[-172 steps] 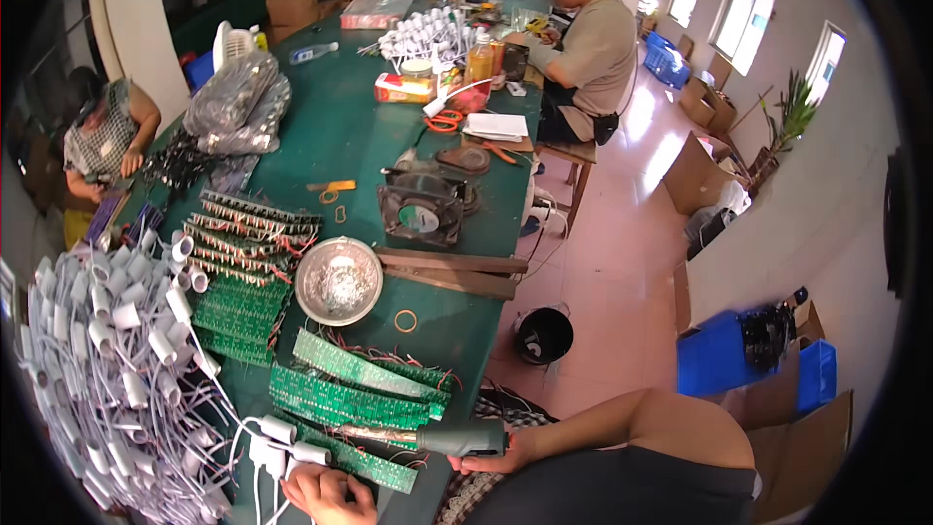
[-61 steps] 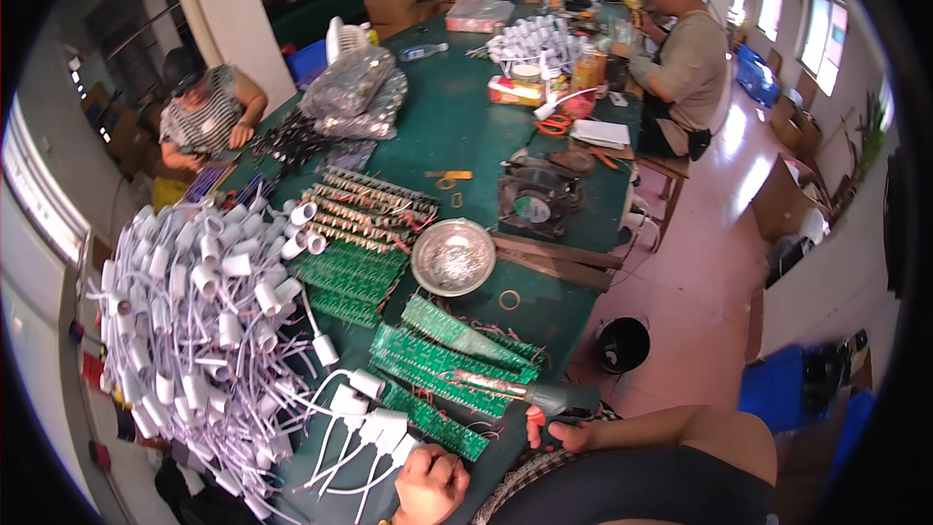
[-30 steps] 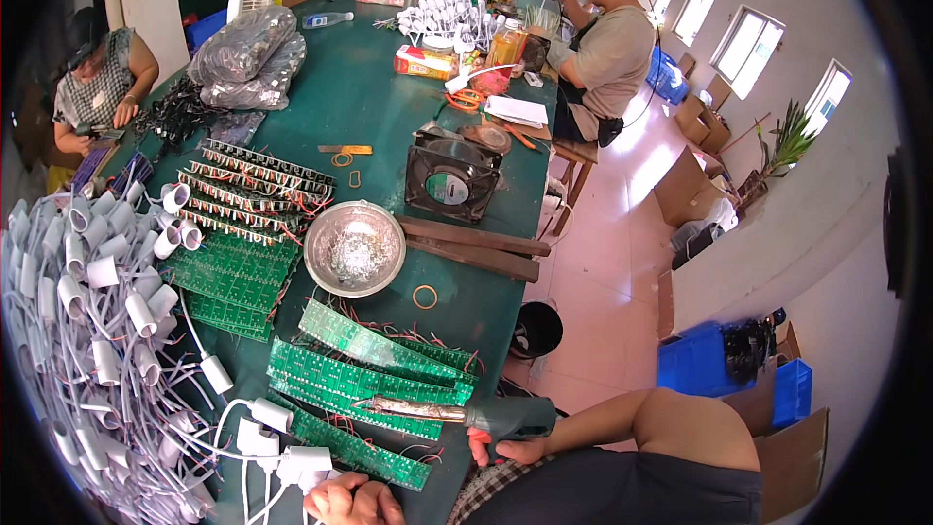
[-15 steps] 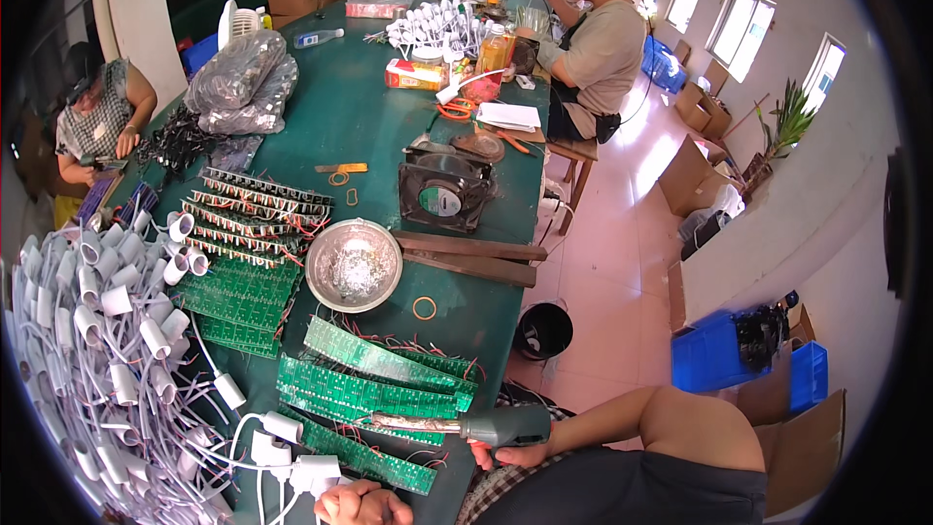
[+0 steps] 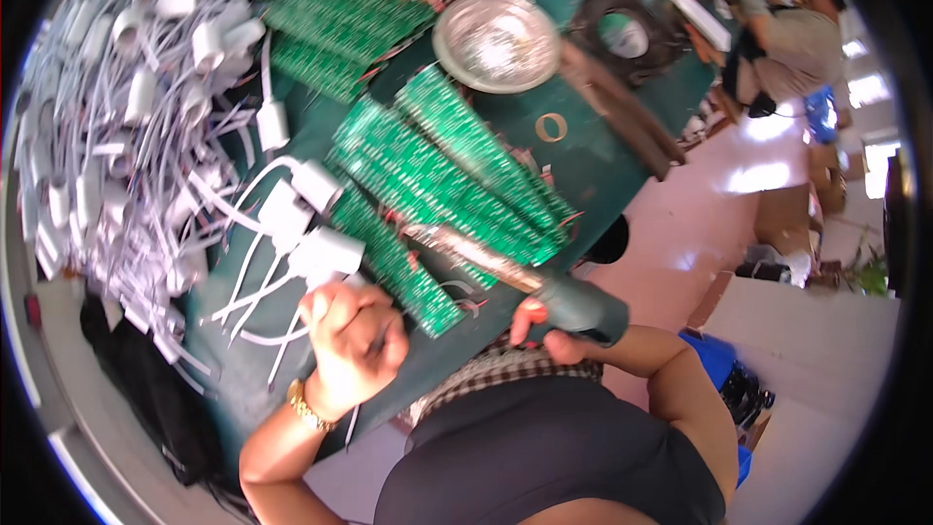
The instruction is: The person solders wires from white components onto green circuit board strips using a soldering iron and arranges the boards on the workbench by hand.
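Note:
In my right hand (image 5: 556,329) is a large soldering iron (image 5: 583,305) with a dark handle. Its metal barrel points up-left over a narrow green circuit board strip (image 5: 408,267). My left hand (image 5: 352,338) is closed, with a gold band on its wrist, right beside some white plastic sockets (image 5: 327,251) with thin white leads. A thin lead shows below that hand, but the fingers hide what they grip. Beyond the iron, more green circuit board strips (image 5: 442,180) lie overlapping, with short wires at their ends.
A heap of white corded sockets (image 5: 126,126) covers the left side. Further back are a metal bowl (image 5: 498,42), stacked boards (image 5: 340,29), a black fan (image 5: 627,27), dark bars (image 5: 622,112) and a tan ring (image 5: 551,127). Another person (image 5: 792,49) sits at far right.
The view has tipped down and turned, so the table appears closer and rotated. My left hand and forearm have come further into view. The soldering iron stays in my right hand, now slanting.

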Tool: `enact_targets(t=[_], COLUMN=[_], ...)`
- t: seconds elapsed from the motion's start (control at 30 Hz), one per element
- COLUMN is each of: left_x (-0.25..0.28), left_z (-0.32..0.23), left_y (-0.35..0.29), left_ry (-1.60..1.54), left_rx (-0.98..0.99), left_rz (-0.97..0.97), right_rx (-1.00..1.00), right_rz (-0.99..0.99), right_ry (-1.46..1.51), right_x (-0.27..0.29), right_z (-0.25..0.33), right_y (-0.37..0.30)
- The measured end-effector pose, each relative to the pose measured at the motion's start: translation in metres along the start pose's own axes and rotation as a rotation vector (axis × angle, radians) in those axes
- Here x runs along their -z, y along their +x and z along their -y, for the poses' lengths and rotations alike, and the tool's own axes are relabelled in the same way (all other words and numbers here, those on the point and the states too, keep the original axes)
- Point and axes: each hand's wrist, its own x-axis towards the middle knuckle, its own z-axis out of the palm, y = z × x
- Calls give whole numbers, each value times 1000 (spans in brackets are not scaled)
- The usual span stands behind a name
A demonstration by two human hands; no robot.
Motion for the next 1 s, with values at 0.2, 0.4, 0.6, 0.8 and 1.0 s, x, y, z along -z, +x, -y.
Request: enact_targets(t=[0.2, 0.4, 0.6, 0.8, 1.0], left_x=[0, -4, -1, -4, -9], left_z=[-3, 0, -6, -1, -4], left_y=[-3, -8, -3, -4, -5], left_ry=[30, 24, 111, 38, 133], left_rx=[55, 97, 143, 148, 177], left_rz=[9, -111, -4, -74, -47], right_rx=[-93, -105, -248, -697, -764], right_rz=[-172, -82, 76, 61, 223], right_ry=[39, 13, -5, -112, -483], right_x=[-19, -19, -7, -6, -12], right_z=[-1, 12, 47, 67, 63], right_y=[0, 3, -4, -13, -9])
